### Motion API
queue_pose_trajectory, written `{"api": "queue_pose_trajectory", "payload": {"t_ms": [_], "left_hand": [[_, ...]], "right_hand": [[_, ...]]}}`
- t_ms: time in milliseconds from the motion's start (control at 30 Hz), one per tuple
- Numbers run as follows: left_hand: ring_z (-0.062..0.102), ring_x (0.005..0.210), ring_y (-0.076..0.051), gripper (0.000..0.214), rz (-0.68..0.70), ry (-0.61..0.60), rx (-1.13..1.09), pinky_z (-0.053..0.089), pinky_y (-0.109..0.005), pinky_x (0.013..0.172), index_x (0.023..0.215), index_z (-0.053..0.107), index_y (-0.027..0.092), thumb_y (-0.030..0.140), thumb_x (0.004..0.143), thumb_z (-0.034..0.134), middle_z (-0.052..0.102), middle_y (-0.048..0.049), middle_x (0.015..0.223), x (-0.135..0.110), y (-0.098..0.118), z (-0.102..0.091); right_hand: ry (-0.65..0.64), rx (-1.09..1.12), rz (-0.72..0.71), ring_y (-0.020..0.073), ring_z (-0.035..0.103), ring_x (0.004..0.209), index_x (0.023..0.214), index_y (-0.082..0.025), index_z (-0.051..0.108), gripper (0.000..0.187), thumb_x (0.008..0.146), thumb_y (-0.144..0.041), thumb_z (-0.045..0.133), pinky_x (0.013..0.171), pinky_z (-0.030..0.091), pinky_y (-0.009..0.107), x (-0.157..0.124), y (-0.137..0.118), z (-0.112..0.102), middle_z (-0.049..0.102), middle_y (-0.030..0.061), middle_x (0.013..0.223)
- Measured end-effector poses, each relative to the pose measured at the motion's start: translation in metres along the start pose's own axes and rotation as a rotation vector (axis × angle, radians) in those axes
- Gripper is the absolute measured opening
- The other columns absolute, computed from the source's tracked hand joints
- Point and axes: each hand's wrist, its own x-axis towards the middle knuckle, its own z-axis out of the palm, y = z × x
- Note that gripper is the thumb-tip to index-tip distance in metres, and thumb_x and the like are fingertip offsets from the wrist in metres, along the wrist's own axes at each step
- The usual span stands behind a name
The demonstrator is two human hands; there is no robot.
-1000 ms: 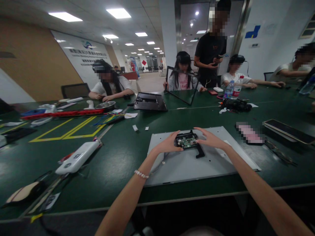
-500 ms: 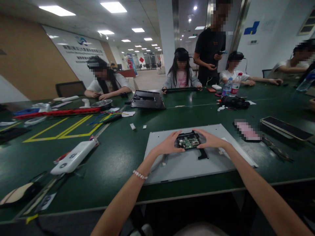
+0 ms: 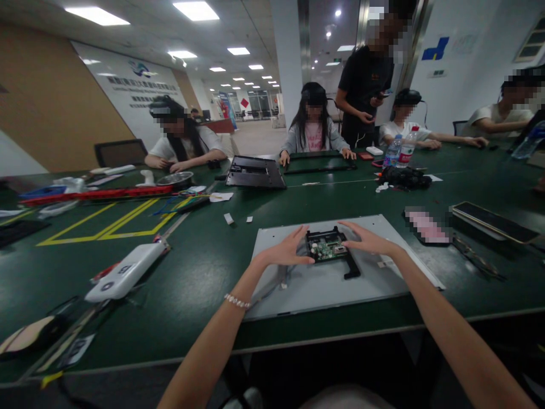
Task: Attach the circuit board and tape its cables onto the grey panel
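A green circuit board (image 3: pixel 328 250) in a black plastic frame (image 3: pixel 352 268) lies on a flat grey panel (image 3: pixel 361 294) in front of me. My left hand (image 3: pixel 286 250) is at the frame's left side, open, with thumb and fingers spread. My right hand (image 3: pixel 369 241) is at the right side, also open, its thumb close to the board's right edge. Whether the fingertips still touch the frame is hard to tell. A thin cable (image 3: pixel 269 292) lies on the panel near my left wrist.
A white device (image 3: pixel 126 272) and a mouse (image 3: pixel 32 335) lie to the left. On the right are a pink phone (image 3: pixel 428 225), a dark phone (image 3: pixel 496 221) and glasses (image 3: pixel 477 258). Across the table, a person handles a black frame (image 3: pixel 319 168) beside a black panel (image 3: pixel 256 172).
My hands have spread slightly apart from the framed board, which now sits a little lower on the panel. The person opposite has laid the black frame down flatter.
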Motion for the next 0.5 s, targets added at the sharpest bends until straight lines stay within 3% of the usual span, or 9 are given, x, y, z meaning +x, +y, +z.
{"api": "queue_pose_trajectory", "payload": {"t_ms": [133, 333, 500], "left_hand": [[0.006, 0.143, -0.035, 0.116, -0.068, -0.120, 0.041, 0.011, -0.046, 0.116, 0.150, 0.014, 0.013, 0.072, 0.063, 0.064, 0.004, -0.0188, 0.156, -0.005, -0.010, -0.008], [0.000, 0.143, -0.033, 0.118, -0.054, -0.189, 0.116, 0.005, -0.045, 0.116, 0.150, 0.013, 0.007, 0.072, 0.064, 0.062, -0.001, -0.0211, 0.155, -0.006, -0.012, -0.009], [0.003, 0.144, -0.033, 0.118, -0.048, -0.221, 0.122, 0.007, -0.043, 0.116, 0.150, 0.014, 0.010, 0.073, 0.062, 0.062, 0.000, -0.0195, 0.155, -0.010, -0.019, -0.015]], "right_hand": [[-0.018, 0.004, 0.082, 0.0230, 0.025, 0.141, 0.148, -0.027, 0.026, 0.070, 0.089, -0.059, 0.045, 0.117, 0.019, 0.044, -0.002, 0.004, -0.002, 0.027, 0.0039, 0.154], [-0.064, 0.030, 0.123, 0.0234, 0.022, 0.142, 0.150, -0.027, 0.017, 0.076, 0.089, -0.062, 0.043, 0.116, 0.019, 0.047, -0.002, 0.009, 0.002, 0.021, 0.0044, 0.156], [-0.130, 0.069, 0.098, 0.0226, 0.017, 0.144, 0.151, -0.027, 0.008, 0.082, 0.087, -0.062, 0.046, 0.116, 0.017, 0.045, -0.004, 0.003, 0.002, 0.012, 0.0040, 0.158]]}}
